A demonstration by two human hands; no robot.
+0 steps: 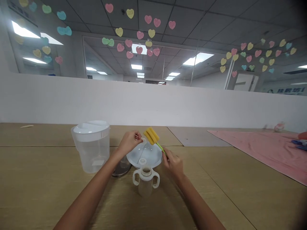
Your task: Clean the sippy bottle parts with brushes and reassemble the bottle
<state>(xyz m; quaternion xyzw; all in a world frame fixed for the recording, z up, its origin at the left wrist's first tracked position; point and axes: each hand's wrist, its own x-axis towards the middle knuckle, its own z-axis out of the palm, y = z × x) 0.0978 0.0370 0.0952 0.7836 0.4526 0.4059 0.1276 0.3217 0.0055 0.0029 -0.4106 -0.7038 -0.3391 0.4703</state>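
At frame centre, one small white ring-shaped part point(143, 139) is pinched by the left hand point(129, 141); one yellow sponge brush point(151, 135) is gripped by the right hand point(173, 163). One lidded pitcher point(92, 145), one plate point(144, 155) and one handled bottle point(145, 179) appear empty.

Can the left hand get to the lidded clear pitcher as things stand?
Probably yes. The clear pitcher stands just to the left of the left hand, with bare table between them. But that hand is pinching a small white part over the white plate, so it isn't free.
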